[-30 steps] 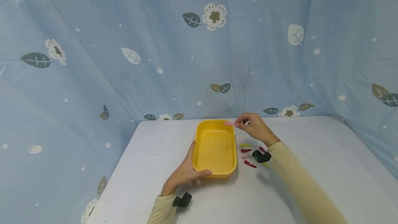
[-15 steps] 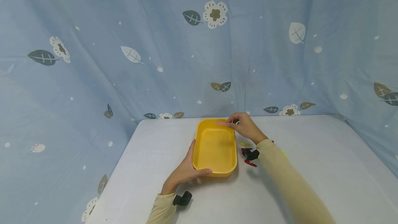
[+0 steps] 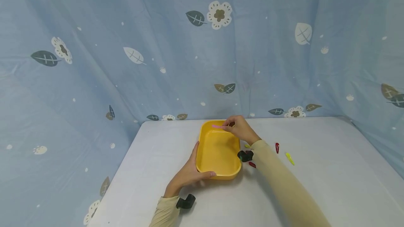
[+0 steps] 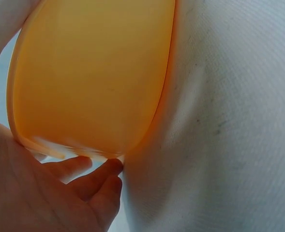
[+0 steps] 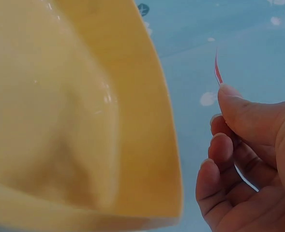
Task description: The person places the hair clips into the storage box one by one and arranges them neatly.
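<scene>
A yellow plastic tray (image 3: 221, 157) with rounded corners stands on the white table. My left hand (image 3: 187, 172) grips its near left corner, the thumb along the near rim and the fingers at the left side. In the left wrist view the fingertips (image 4: 111, 166) lie against the tray's outer wall (image 4: 94, 82). My right hand (image 3: 238, 129) pinches a pink snap hair clip (image 3: 216, 126) between thumb and fingers, over the far end of the tray. In the right wrist view the slim clip (image 5: 217, 70) sticks out past the thumb tip.
Right of the tray lie more hair clips: a red one (image 3: 277, 148), a yellow-green one (image 3: 290, 158) and a dark red one (image 3: 252, 164). Others are partly hidden under my right wrist. A blue patterned curtain (image 3: 176, 45) hangs behind the table (image 3: 331, 157).
My right hand has moved left with the pink hair clip, from the tray's far right corner to over its far end. The left hand has kept its hold on the tray.
</scene>
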